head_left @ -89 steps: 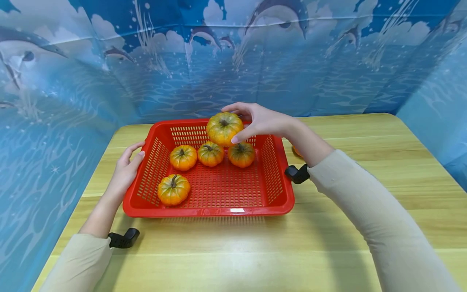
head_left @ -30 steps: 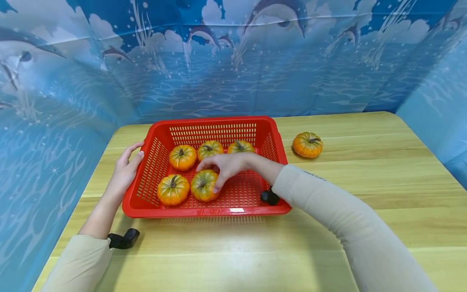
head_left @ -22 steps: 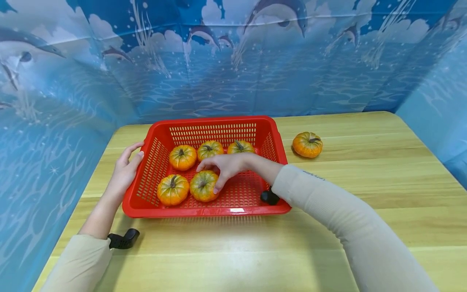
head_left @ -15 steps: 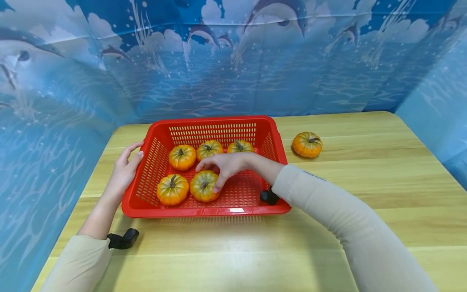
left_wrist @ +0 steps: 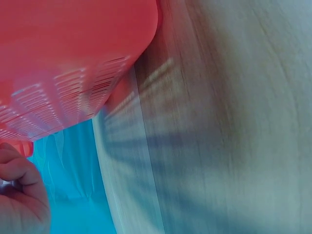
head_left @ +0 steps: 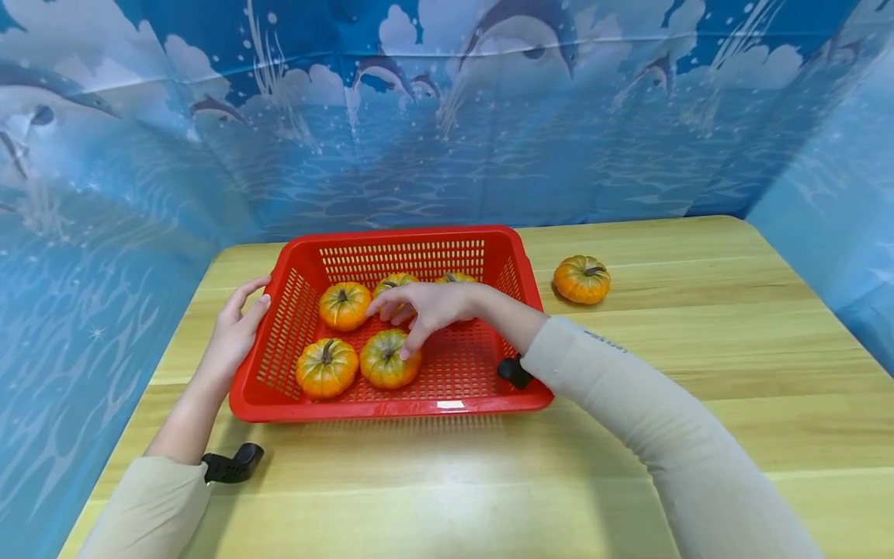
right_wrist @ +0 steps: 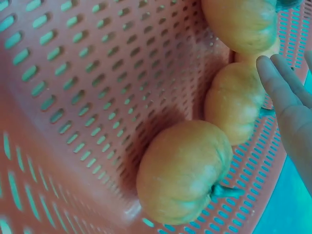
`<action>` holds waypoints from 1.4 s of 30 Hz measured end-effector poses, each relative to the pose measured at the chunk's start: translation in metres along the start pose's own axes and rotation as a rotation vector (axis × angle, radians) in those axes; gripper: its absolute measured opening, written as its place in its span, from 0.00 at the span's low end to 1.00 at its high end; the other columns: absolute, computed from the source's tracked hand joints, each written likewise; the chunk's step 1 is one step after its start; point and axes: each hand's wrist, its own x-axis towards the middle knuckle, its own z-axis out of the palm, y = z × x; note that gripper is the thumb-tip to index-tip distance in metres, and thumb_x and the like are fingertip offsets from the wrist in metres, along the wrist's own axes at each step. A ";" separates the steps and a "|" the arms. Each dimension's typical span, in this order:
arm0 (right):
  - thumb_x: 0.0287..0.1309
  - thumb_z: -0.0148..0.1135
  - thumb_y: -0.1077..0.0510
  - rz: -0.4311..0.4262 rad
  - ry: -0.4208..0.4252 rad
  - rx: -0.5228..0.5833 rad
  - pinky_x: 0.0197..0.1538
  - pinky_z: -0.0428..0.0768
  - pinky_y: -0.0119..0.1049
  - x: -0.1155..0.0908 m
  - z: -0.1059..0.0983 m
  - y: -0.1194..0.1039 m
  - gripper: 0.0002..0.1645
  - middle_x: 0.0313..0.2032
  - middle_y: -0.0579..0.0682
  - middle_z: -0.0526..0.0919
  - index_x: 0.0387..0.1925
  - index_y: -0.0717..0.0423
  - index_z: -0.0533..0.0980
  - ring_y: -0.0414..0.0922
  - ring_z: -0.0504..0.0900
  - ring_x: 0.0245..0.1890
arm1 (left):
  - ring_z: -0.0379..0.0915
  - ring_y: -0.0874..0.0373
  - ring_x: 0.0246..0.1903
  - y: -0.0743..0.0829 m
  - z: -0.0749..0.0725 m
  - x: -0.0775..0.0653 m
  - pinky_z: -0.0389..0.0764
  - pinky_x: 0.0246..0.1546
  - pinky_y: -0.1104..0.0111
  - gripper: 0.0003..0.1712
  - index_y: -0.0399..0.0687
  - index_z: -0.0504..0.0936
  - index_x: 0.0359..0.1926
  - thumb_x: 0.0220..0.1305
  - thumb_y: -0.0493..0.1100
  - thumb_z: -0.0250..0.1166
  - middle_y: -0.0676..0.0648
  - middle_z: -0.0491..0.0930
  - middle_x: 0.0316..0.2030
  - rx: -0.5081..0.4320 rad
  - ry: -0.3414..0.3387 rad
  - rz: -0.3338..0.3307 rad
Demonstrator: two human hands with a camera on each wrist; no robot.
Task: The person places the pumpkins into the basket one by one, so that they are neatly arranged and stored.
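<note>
A red plastic basket (head_left: 450, 405) with slotted walls holds several small orange pumpkins. My left hand (head_left: 233, 334) grips its left rim; in the left wrist view the fingers (left_wrist: 22, 170) curl beside the basket wall. My right hand (head_left: 436, 310) is over the basket with its fingers spread and nothing held. Just below the right fingertips sits the greenish-orange pumpkin (head_left: 389, 362). Left of that one is another pumpkin (head_left: 326, 369), and behind stand a pumpkin (head_left: 345, 306) and two partly hidden by the right hand. In the right wrist view a pumpkin (right_wrist: 185, 173) lies by the basket's corner.
One more pumpkin (head_left: 582, 280) lies on the wooden table (head_left: 698, 326), right of the basket. A blue dolphin-print cloth (head_left: 447, 140) hangs behind and at both sides of the table.
The right hand carried the greenish-orange pumpkin from the basket's back to the front row and let go of it, then lifted slightly. The left hand stays on the rim.
</note>
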 end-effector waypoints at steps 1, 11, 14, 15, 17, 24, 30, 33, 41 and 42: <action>0.48 0.69 0.65 -0.009 0.005 0.003 0.62 0.67 0.44 0.000 -0.001 0.000 0.43 0.63 0.60 0.60 0.65 0.59 0.60 0.57 0.61 0.63 | 0.78 0.63 0.32 0.000 0.000 0.000 0.81 0.31 0.71 0.31 0.53 0.56 0.70 0.69 0.54 0.50 0.48 0.72 0.42 0.002 0.001 -0.002; 0.49 0.69 0.62 -0.101 0.112 0.017 0.59 0.70 0.45 -0.020 -0.020 -0.025 0.42 0.62 0.56 0.65 0.65 0.56 0.61 0.54 0.64 0.61 | 0.78 0.63 0.31 0.001 -0.001 0.000 0.81 0.31 0.72 0.32 0.54 0.56 0.70 0.69 0.55 0.51 0.50 0.72 0.41 -0.020 0.002 -0.004; 0.50 0.68 0.62 -0.128 0.148 0.013 0.60 0.69 0.44 -0.031 -0.028 -0.034 0.42 0.62 0.52 0.66 0.66 0.55 0.60 0.50 0.65 0.61 | 0.78 0.63 0.31 0.001 -0.001 0.001 0.81 0.31 0.72 0.32 0.54 0.56 0.70 0.69 0.54 0.51 0.49 0.72 0.41 -0.027 0.000 0.003; 0.50 0.68 0.62 -0.136 0.160 0.012 0.61 0.68 0.44 -0.034 -0.031 -0.037 0.42 0.62 0.51 0.66 0.66 0.55 0.60 0.49 0.65 0.61 | 0.78 0.63 0.31 0.001 -0.001 0.001 0.81 0.31 0.72 0.32 0.54 0.56 0.70 0.69 0.54 0.51 0.49 0.73 0.41 -0.031 -0.001 0.003; 0.50 0.68 0.63 -0.150 0.185 0.019 0.61 0.68 0.43 -0.041 -0.035 -0.040 0.41 0.62 0.50 0.65 0.66 0.54 0.60 0.46 0.66 0.61 | 0.78 0.63 0.31 0.000 -0.001 0.001 0.81 0.30 0.72 0.32 0.53 0.55 0.70 0.69 0.54 0.51 0.49 0.73 0.41 -0.032 0.000 0.002; 0.51 0.68 0.63 -0.157 0.266 0.026 0.60 0.69 0.40 -0.064 -0.046 -0.041 0.40 0.60 0.50 0.67 0.64 0.53 0.62 0.44 0.67 0.60 | 0.78 0.63 0.31 -0.003 -0.001 0.001 0.81 0.30 0.71 0.32 0.53 0.54 0.70 0.69 0.53 0.51 0.49 0.72 0.41 -0.024 0.000 -0.005; 0.52 0.67 0.64 -0.147 0.319 0.031 0.61 0.68 0.42 -0.081 -0.053 -0.038 0.39 0.60 0.51 0.67 0.65 0.53 0.61 0.45 0.67 0.60 | 0.78 0.63 0.31 -0.004 -0.001 0.002 0.81 0.30 0.71 0.32 0.53 0.54 0.70 0.69 0.53 0.50 0.50 0.73 0.41 -0.034 -0.001 -0.011; 0.51 0.67 0.63 -0.138 0.340 0.045 0.62 0.66 0.45 -0.091 -0.055 -0.036 0.40 0.61 0.51 0.67 0.65 0.53 0.61 0.46 0.66 0.60 | 0.78 0.63 0.31 -0.004 -0.001 0.001 0.81 0.31 0.72 0.32 0.53 0.54 0.70 0.69 0.54 0.50 0.50 0.73 0.41 -0.033 -0.003 -0.011; 0.52 0.67 0.64 -0.106 0.382 0.062 0.63 0.65 0.47 -0.117 -0.059 -0.027 0.41 0.62 0.51 0.66 0.66 0.52 0.60 0.48 0.65 0.62 | 0.79 0.63 0.31 -0.002 -0.001 -0.001 0.81 0.30 0.72 0.31 0.53 0.56 0.70 0.69 0.53 0.51 0.51 0.73 0.40 -0.048 -0.005 0.000; 0.52 0.66 0.64 -0.101 0.388 0.059 0.63 0.65 0.47 -0.120 -0.060 -0.025 0.40 0.62 0.51 0.66 0.66 0.52 0.60 0.48 0.65 0.62 | 0.79 0.63 0.31 -0.002 -0.001 -0.001 0.81 0.30 0.72 0.31 0.53 0.56 0.70 0.69 0.53 0.51 0.51 0.73 0.40 -0.049 -0.006 -0.001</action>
